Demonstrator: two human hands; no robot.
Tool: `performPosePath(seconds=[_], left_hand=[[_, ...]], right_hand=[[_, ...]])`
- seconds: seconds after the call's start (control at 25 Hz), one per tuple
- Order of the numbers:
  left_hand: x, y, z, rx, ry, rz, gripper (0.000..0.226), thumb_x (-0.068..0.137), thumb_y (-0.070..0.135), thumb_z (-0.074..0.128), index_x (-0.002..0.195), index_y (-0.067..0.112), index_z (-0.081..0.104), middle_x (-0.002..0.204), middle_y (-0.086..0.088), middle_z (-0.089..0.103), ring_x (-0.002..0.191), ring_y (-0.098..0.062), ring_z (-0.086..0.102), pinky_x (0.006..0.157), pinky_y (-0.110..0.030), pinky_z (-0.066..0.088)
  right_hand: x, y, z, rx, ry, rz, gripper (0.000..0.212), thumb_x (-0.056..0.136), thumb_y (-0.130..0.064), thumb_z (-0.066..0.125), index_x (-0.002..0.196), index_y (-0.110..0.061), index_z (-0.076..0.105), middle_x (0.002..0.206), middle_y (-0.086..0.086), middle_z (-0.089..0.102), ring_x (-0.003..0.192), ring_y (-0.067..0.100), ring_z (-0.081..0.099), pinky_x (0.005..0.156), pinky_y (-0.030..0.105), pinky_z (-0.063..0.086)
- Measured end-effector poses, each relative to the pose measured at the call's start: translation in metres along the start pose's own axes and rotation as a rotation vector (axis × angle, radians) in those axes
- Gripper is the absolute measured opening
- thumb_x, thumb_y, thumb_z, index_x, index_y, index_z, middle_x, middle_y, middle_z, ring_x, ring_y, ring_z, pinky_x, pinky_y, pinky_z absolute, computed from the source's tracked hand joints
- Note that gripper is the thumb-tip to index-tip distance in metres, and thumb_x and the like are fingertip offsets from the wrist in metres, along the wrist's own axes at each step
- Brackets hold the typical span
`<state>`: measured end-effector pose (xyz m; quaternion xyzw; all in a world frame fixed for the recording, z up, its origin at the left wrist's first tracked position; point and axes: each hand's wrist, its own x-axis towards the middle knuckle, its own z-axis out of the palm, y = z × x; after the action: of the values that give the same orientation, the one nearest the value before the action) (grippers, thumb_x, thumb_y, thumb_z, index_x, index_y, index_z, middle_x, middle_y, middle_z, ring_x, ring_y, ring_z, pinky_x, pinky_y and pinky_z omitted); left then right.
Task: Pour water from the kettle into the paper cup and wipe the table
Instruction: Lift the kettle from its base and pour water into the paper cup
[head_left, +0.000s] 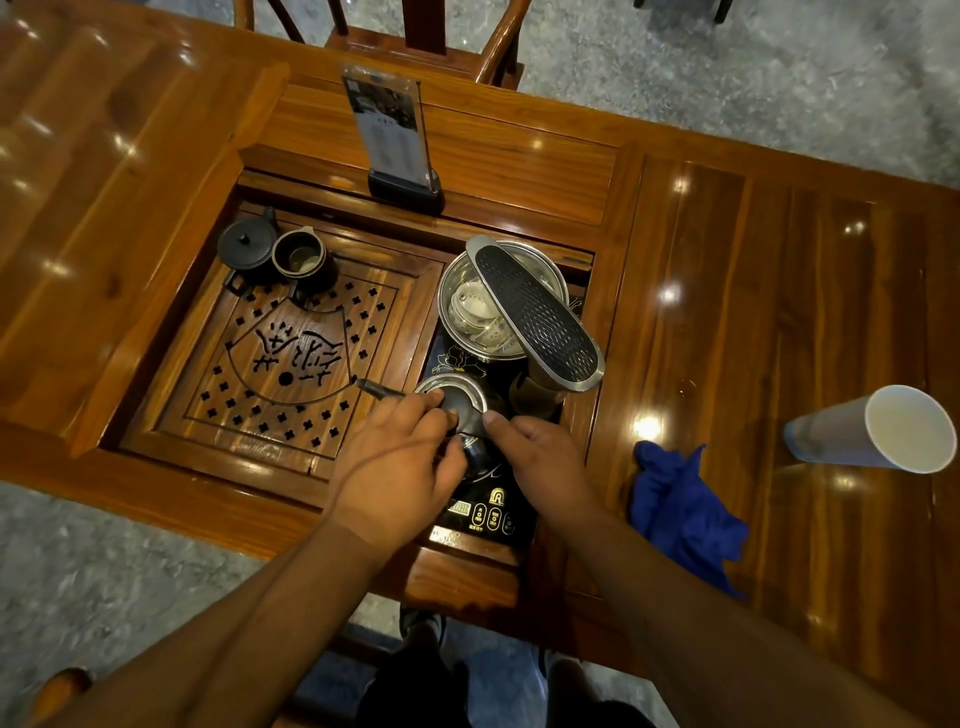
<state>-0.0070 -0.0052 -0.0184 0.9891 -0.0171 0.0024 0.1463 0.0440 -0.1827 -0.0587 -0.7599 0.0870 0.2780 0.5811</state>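
Both hands meet on the kettle (457, 410), which sits on the black induction panel (483, 512) recessed in the table (727, 260). The left hand (400, 462) curls over the near-left side of the lid, and the right hand (540, 457) touches the handle region with thumb and fingertips; whether either hand is fully clamped cannot be told, since the fingers hide the contact. The kettle's spout (376, 388) points away to the left of the left hand. Judgement: the step in hand is securing the kettle for lifting. It is best done with one hand closed firmly round the handle, the other steadying the lid, and a straight vertical lift before any swing to the right. The paper cup (878, 431) stands well to the right of the right hand, apparently empty. The blue cloth (680, 509) lies crumpled between the right hand and the cup, unused. Obstructions: just beyond the hands a steel bowl (493, 306) of small cups carries a long perforated tray (535, 312) overhanging a dark holder (537, 395), close to the kettle's path rightward. A dark teapot (247, 244) and pitcher (301, 257) stand far beyond the left hand, clear of the work.
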Motion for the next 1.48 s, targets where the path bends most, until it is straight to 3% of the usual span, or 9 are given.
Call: performPosePath(seconds=[0.16, 0.52, 0.64, 0.8, 0.88, 0.96, 1.2, 1.32, 1.48], left_hand=[[0.001, 0.0, -0.01, 0.01, 0.053, 0.019, 0.025, 0.092, 0.032, 0.062, 0.098, 0.011, 0.073, 0.112, -0.01, 0.071, 0.096, -0.027, 0.062, 0.074, -0.04, 0.054], [-0.011, 0.046, -0.014, -0.054, 0.018, 0.14, 0.035, 0.094, 0.039, 0.057, 0.111, 0.015, 0.076, 0.12, -0.007, 0.072, 0.101, -0.029, 0.065, 0.082, -0.046, 0.056], [-0.014, 0.067, -0.012, -0.07, -0.004, 0.221, 0.034, 0.095, 0.038, 0.058, 0.114, 0.015, 0.075, 0.124, -0.007, 0.071, 0.103, -0.028, 0.066, 0.083, -0.045, 0.058], [-0.004, 0.099, -0.011, -0.094, -0.01, 0.333, 0.032, 0.094, 0.035, 0.064, 0.116, 0.016, 0.076, 0.124, -0.008, 0.072, 0.101, -0.027, 0.067, 0.084, -0.041, 0.058], [0.004, 0.116, -0.011, -0.104, -0.015, 0.369, 0.033, 0.094, 0.036, 0.063, 0.118, 0.017, 0.076, 0.125, -0.007, 0.072, 0.101, -0.026, 0.066, 0.085, -0.041, 0.058], [0.012, 0.134, -0.013, -0.108, -0.009, 0.406, 0.033, 0.094, 0.036, 0.063, 0.118, 0.016, 0.076, 0.124, -0.006, 0.072, 0.101, -0.026, 0.066, 0.084, -0.04, 0.057], [0.029, 0.188, -0.011, -0.132, -0.002, 0.527, 0.032, 0.095, 0.035, 0.064, 0.118, 0.016, 0.075, 0.124, -0.006, 0.071, 0.101, -0.026, 0.066, 0.081, -0.039, 0.057], [0.035, 0.219, -0.01, -0.149, 0.003, 0.588, 0.032, 0.096, 0.034, 0.063, 0.119, 0.016, 0.076, 0.127, -0.006, 0.071, 0.104, -0.025, 0.067, 0.083, -0.038, 0.058], [0.042, 0.263, -0.012, -0.098, -0.038, 0.69, 0.039, 0.096, 0.039, 0.058, 0.124, 0.016, 0.074, 0.132, -0.007, 0.07, 0.115, -0.026, 0.066, 0.095, -0.04, 0.057]], right_hand=[[-0.001, -0.006, -0.002, 0.035, -0.004, -0.045, 0.049, 0.095, -0.046, 0.07, 0.053, -0.023, 0.06, 0.055, -0.005, 0.057, 0.056, 0.012, 0.054, 0.054, 0.03, 0.043], [-0.045, 0.007, -0.052, 0.047, 0.04, -0.059, 0.047, 0.101, -0.036, 0.065, 0.06, -0.013, 0.064, 0.052, -0.007, 0.059, 0.05, 0.003, 0.054, 0.051, 0.019, 0.044], [-0.062, 0.014, -0.078, 0.044, 0.077, -0.088, 0.051, 0.096, -0.048, 0.067, 0.059, -0.013, 0.064, 0.053, -0.001, 0.058, 0.054, 0.007, 0.053, 0.056, 0.033, 0.045], [-0.078, 0.023, -0.109, 0.089, 0.168, -0.057, 0.093, 0.072, -0.086, 0.064, 0.073, 0.007, 0.064, 0.072, 0.032, 0.062, 0.062, 0.029, 0.057, 0.067, 0.055, 0.051], [-0.084, 0.027, -0.125, 0.098, 0.2, -0.046, 0.105, 0.064, -0.096, 0.059, 0.079, 0.008, 0.067, 0.08, 0.035, 0.066, 0.069, 0.043, 0.063, 0.075, 0.061, 0.053], [-0.092, 0.028, -0.14, 0.121, 0.233, -0.025, 0.112, 0.06, -0.099, 0.057, 0.083, 0.01, 0.067, 0.085, 0.036, 0.066, 0.073, 0.046, 0.064, 0.078, 0.063, 0.053], [-0.118, 0.032, -0.184, 0.209, 0.371, 0.011, 0.084, 0.07, -0.089, 0.062, 0.085, -0.008, 0.078, 0.084, 0.021, 0.076, 0.086, 0.046, 0.071, 0.083, 0.065, 0.055], [-0.132, 0.039, -0.208, 0.261, 0.413, 0.018, 0.072, 0.075, -0.084, 0.064, 0.094, -0.017, 0.082, 0.093, 0.014, 0.081, 0.094, 0.037, 0.077, 0.09, 0.065, 0.058], [-0.158, 0.04, -0.242, 0.251, 0.474, -0.028, 0.046, 0.091, -0.068, 0.06, 0.088, -0.028, 0.081, 0.088, -0.009, 0.082, 0.085, 0.007, 0.077, 0.081, 0.034, 0.06]])
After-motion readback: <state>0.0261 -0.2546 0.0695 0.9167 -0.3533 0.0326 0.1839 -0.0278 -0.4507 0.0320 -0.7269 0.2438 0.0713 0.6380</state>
